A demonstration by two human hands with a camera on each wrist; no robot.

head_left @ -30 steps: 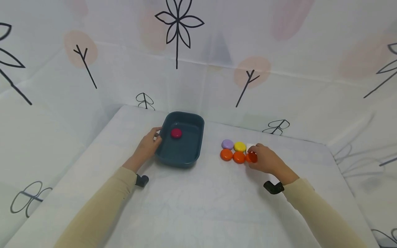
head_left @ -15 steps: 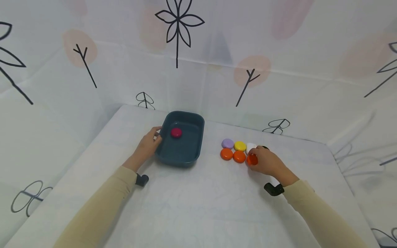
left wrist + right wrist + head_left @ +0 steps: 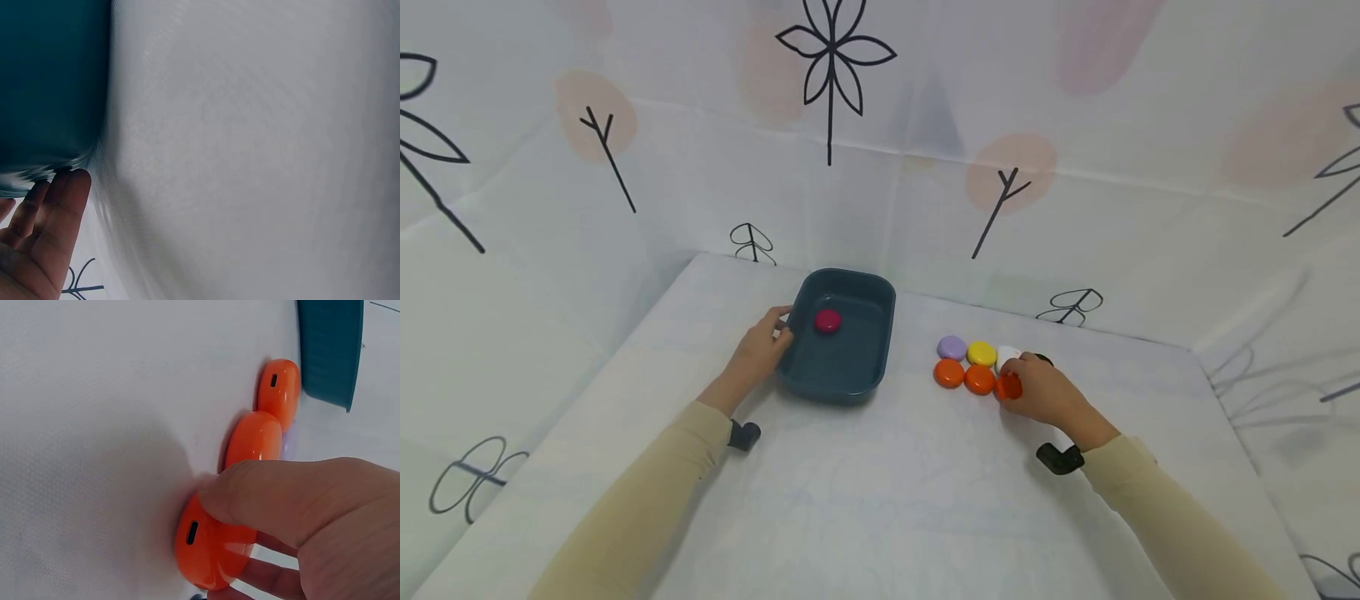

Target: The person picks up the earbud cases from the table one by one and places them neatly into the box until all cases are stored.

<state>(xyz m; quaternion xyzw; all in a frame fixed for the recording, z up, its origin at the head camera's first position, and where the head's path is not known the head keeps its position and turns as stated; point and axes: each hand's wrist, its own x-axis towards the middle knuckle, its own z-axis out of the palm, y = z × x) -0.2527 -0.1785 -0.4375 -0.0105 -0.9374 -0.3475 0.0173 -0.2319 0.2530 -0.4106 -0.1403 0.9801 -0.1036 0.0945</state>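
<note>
My left hand [image 3: 758, 348] rests at the left side of a dark teal tray [image 3: 831, 393]. In the left wrist view its fingers [image 3: 62, 212] are extended, tips at the tray's wall. Thumb and fingers of my right hand [image 3: 1048, 392] pinch the rightmost orange earbud case [image 3: 203, 553], a glossy rounded one with a dark port slot facing the right wrist camera. Two more orange cases, a left one [image 3: 949, 373] and a middle one [image 3: 980, 380], continue the row. Behind them sit a lilac case [image 3: 952, 347], a yellow one [image 3: 982, 353] and a white one [image 3: 1006, 356], partly hidden by my fingers.
Inside the tray lies one crimson case [image 3: 827, 322]. A black item [image 3: 1043, 359] peeks out beyond my right hand, mostly covered. The table [image 3: 880, 483] has a white cover, and a patterned fabric backdrop [image 3: 910, 208] rises behind its back edge.
My right fingers shifted slightly toward me with the orange case, uncovering more of the white case and the black item beyond. The left hand and tray have kept their places.
</note>
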